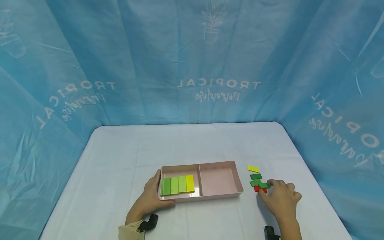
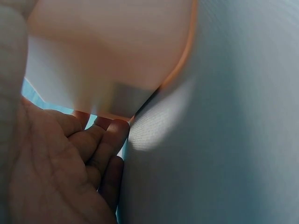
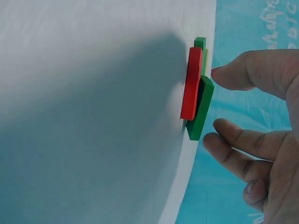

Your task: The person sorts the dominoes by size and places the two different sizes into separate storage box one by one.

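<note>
Left hand (image 1: 152, 194) grips left end of pink tray (image 1: 220, 178). Right hand (image 1: 282, 199), thumb and fingers parted, around green tile (image 1: 264, 185) right of tray, by red tile (image 3: 190, 86); contact unclear.

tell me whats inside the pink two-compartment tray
In the pink two-compartment tray, a row of green and yellow rectangular tiles lies in the left compartment; the right compartment shows its bare floor. Whatever lies beneath those tiles is covered.

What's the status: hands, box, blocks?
Left hand gripping box at left end. Right hand at loose green block, grip not closed. Row of green and yellow blocks in left compartment. Red block crowding the loose green one.
</note>
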`<state>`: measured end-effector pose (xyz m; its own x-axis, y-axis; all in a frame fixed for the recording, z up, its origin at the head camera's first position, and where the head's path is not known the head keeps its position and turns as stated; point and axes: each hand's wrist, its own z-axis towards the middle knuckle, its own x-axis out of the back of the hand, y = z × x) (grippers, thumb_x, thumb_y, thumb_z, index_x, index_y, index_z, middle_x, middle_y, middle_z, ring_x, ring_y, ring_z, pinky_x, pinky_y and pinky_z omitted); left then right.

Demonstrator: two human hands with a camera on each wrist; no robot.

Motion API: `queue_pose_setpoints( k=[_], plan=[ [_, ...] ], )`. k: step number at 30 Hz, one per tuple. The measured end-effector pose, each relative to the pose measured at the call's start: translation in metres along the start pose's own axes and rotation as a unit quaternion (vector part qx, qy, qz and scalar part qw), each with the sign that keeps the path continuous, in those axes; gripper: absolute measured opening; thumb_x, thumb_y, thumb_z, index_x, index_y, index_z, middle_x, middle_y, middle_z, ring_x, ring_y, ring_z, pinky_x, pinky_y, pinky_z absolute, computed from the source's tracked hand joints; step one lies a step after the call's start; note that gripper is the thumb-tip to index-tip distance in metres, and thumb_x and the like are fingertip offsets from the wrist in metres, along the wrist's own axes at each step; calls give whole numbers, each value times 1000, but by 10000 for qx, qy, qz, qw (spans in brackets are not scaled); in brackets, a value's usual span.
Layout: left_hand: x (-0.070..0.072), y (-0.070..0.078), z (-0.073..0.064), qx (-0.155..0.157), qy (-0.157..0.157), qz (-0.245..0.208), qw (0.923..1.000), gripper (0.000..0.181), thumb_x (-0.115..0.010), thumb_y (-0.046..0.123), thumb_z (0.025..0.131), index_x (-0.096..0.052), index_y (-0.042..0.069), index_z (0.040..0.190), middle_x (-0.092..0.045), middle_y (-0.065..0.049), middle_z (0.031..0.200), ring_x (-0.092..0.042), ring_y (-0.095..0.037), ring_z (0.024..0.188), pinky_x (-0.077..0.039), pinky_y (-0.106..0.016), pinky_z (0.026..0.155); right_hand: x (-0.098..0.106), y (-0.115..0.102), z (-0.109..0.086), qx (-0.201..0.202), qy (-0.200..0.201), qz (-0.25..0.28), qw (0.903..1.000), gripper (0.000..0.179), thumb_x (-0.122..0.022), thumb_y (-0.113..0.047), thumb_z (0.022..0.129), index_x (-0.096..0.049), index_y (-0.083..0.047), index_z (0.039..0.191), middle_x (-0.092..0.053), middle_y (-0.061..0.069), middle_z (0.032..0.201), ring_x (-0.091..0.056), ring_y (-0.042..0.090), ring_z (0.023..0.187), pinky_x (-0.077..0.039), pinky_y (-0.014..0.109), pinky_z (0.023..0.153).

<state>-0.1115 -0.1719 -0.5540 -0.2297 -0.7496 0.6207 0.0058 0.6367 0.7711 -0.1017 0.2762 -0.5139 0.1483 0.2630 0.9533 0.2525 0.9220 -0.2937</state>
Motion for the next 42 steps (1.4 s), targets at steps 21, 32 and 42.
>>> queue_pose_setpoints(
  k=[21, 32, 42],
  plan=[
    [1, 0, -1, -24, -14, -144, 9999, 147, -92, 58, 60, -1, 4, 162, -20, -22, 165, -18, -45, 150, -20, -68, 117, -6, 0, 5, -245, -61, -191, 9995, 42, -79, -27, 80, -72, 6, 105, -67, 29, 100, -43, 44, 95, -28, 57, 74],
    [0, -3, 0, -72, 8, -107, 9999, 146, -92, 58, 60, -1, 5, 162, -21, -21, 165, -18, -44, 150, -21, -67, 117, -2, -4, 5, -318, -15, 66, 9995, 42, -84, -25, 75, -75, 1, 107, -67, 28, 106, -45, 43, 94, -26, 57, 74],
    [0, -1, -1, -34, 42, -88, 9999, 146, -93, 56, 59, -3, 3, 162, -20, -23, 165, -18, -46, 150, -21, -67, 117, 0, -14, 4, 487, 810, 629, 9935, 43, -91, -25, 69, -78, -3, 104, -70, 21, 112, -47, 36, 96, -21, 59, 77]
  ],
)
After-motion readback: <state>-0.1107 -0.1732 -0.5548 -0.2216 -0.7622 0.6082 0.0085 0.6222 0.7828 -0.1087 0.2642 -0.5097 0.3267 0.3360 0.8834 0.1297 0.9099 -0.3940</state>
